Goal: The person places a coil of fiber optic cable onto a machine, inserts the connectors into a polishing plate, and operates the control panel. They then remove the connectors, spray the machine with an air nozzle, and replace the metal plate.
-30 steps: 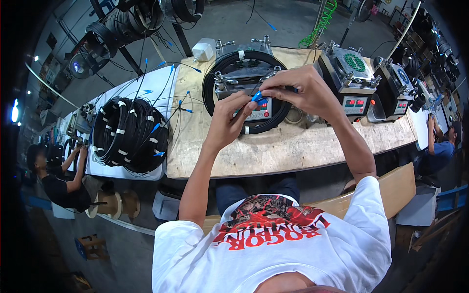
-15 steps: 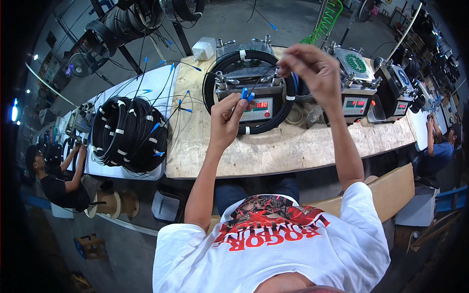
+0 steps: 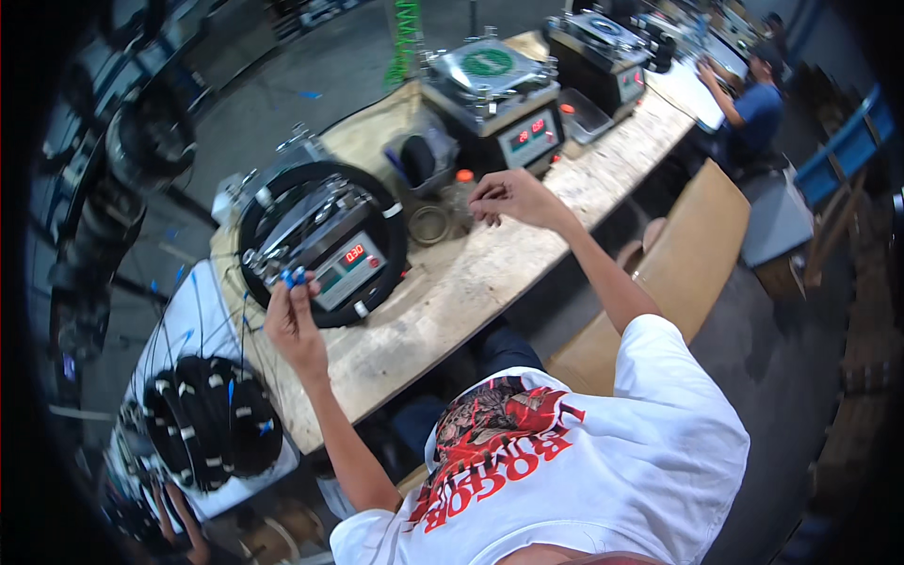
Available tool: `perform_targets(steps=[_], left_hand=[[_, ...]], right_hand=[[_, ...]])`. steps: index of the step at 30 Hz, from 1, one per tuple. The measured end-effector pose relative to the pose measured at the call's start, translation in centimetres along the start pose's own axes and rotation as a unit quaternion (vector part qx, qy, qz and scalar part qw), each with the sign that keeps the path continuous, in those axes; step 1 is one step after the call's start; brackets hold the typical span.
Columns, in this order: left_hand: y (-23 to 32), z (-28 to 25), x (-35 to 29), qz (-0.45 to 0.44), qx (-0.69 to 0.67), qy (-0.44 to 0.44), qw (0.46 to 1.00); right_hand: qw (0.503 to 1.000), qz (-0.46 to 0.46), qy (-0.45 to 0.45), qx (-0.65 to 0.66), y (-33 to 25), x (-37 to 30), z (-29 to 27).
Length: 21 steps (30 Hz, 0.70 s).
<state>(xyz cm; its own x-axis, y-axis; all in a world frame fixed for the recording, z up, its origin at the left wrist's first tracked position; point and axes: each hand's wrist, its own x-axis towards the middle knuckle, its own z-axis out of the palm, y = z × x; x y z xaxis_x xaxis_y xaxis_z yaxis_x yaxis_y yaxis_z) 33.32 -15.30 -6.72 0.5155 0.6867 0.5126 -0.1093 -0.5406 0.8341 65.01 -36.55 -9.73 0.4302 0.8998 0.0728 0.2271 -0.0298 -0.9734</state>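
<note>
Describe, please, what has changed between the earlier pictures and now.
The right hand has left the blue plugs and moved to the right, close to the orange-capped bottle; whether it holds anything is unclear. The whole view has turned to the right. The left hand still pinches the plugs, and the black cable coil is still at the machine.

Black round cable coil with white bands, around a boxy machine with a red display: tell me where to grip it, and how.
Grip the coil on its right-hand curve, beside the white band, likely best with the right hand from the right. That curve is uncovered, looks narrow enough to wrap fingers around, and is bound there. The left hand, pinching small blue connectors, overlaps the lower left.
</note>
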Motion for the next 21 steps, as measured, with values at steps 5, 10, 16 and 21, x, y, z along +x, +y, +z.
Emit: perform_targets(steps=[5,10,16,21], left_hand=[[-0.3,1.1,-0.1,0.006,0.023,-0.032,0.999],[-1.0,1.1,0.0,-0.019,-0.007,-0.024,1.000],[-0.1,1.1,0.0,-0.019,0.041,-0.020,0.999],[0.1,1.7,0.2,-0.021,0.057,-0.046,0.997]], right_hand=[[0.950,0.008,0.301,-0.086,9.3,-2.7,-15.5],[0.864,0.106,0.468,-0.154,18.1,-1.1,-28.5],[0.828,0.164,0.495,-0.207,22.2,3.5,-31.7],[0.795,0.152,0.496,-0.316,25.7,4.4,-33.7]])
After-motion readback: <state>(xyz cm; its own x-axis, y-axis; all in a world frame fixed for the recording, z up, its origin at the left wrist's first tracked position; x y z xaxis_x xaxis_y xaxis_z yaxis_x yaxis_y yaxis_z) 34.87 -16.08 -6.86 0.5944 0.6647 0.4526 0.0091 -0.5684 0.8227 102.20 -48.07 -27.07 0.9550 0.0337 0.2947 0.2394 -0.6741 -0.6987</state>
